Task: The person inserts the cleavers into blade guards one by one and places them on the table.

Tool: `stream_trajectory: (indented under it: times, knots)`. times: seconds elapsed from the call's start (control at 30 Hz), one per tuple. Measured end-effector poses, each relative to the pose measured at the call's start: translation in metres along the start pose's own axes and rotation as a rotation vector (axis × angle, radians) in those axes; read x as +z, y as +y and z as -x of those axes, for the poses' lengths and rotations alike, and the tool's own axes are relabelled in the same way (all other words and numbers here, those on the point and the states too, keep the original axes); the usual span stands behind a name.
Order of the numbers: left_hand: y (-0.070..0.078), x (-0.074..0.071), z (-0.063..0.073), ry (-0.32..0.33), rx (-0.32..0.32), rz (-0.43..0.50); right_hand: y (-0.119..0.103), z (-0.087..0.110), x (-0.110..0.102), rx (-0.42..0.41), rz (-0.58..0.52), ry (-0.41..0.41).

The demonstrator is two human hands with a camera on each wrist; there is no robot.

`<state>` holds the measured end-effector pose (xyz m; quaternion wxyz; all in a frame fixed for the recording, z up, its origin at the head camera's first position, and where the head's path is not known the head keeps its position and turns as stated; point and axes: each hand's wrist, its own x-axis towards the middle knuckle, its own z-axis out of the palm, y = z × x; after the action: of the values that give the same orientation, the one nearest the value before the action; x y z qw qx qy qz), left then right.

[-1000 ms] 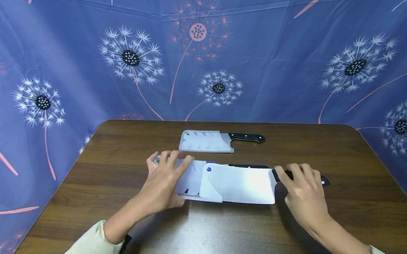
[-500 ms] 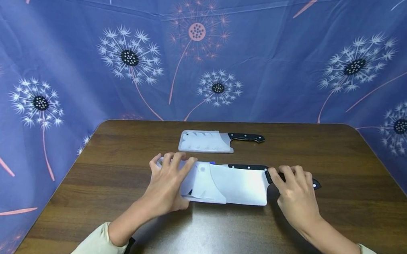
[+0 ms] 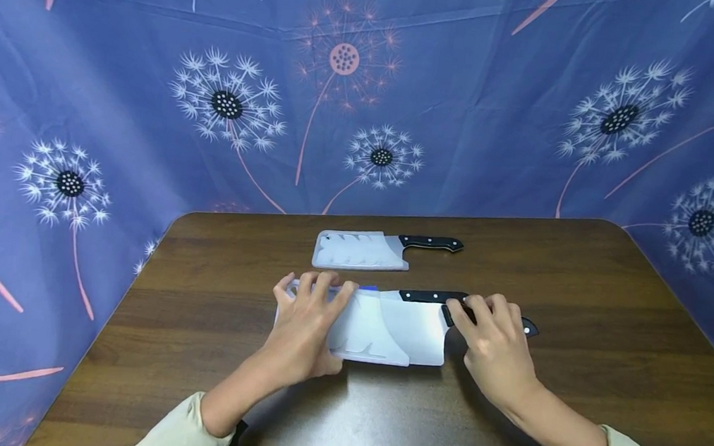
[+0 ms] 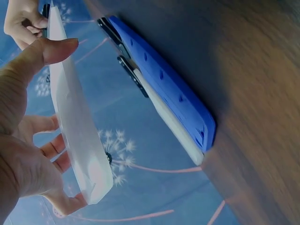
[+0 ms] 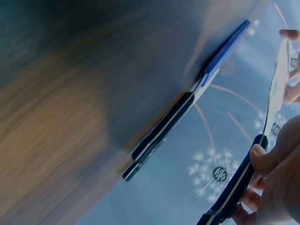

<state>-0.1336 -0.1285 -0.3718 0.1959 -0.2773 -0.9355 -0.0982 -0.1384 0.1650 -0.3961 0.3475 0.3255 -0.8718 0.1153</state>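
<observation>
My left hand (image 3: 306,321) grips a white blade sheath (image 3: 370,327) across its width, thumb on the near edge and fingers over the far edge. My right hand (image 3: 496,345) holds a cleaver by its black handle (image 5: 234,183). The cleaver's bright blade (image 3: 420,335) is partly inside the sheath, with its handle end bare. In the left wrist view the sheath (image 4: 75,108) is held up above the table. Behind it lies a second knife in a blue sheath (image 4: 164,79), mostly hidden in the head view, its black handle (image 3: 432,297) showing.
Farther back on the brown wooden table (image 3: 214,253) lies a smaller cleaver in a white sheath (image 3: 357,250), its black handle (image 3: 430,243) pointing right. A blue dandelion-print cloth (image 3: 469,105) hangs behind the table's far edge.
My right hand has moved left, sliding the cleaver deeper into the white sheath, so less blade shows. The left hand has shifted slightly right with the sheath.
</observation>
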Motion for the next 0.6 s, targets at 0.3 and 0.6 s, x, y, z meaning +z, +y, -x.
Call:
stream_trajectory:
  times: [0.3, 0.6]
  knots:
    - [0.016, 0.005, -0.003, -0.037, -0.014, 0.004, -0.022, -0.008, 0.007, -0.039, 0.001, -0.007]
    - [0.019, 0.008, 0.001, -0.072, -0.033, 0.027, -0.024, -0.008, 0.008, -0.026, 0.022, -0.022]
